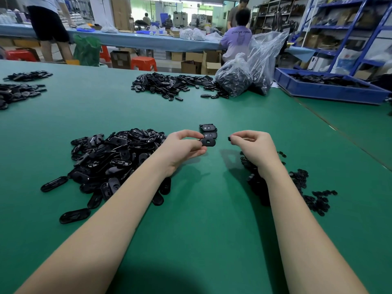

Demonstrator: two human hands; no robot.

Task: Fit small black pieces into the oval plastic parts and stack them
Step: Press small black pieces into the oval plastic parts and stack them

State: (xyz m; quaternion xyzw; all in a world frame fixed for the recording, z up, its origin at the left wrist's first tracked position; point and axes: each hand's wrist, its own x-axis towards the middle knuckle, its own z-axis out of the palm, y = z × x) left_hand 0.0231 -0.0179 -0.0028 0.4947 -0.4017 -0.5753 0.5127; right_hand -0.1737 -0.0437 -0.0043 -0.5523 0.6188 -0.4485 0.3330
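- the green table (207, 219) fills most of the view, with both bare forearms reaching forward over it
- a blue bin (331, 90) of black parts sits at the table's far right edge
- two clear plastic bags (244, 75) stuffed with black parts stand beside the bin, on its left
- a big heap of oval plastic parts (110, 158) lies on the left, partly under the left forearm, with single ovals scattered at its near edge
- a far spread of black parts (169, 83) lies mid-table, next to the bags; another pile (17, 92) sits at the far left edge
- a scatter of small black pieces (309, 187) lies on the right, partly hidden under the right wrist and forearm
- the left hand (180, 149) is raised just above the table between the two near heaps, its thumb and fingertips pinching one oval plastic part (207, 142) by its left end, the part's opening facing the camera
- the right hand (254, 147) hovers just right of it, fingers curled, thumb and forefinger pinching a small black piece (229, 138); this piece is near the held oval but apart from it
- a short stack of finished ovals (209, 130) lies on the table just behind the held oval, its top faces showing small markings too fine to read
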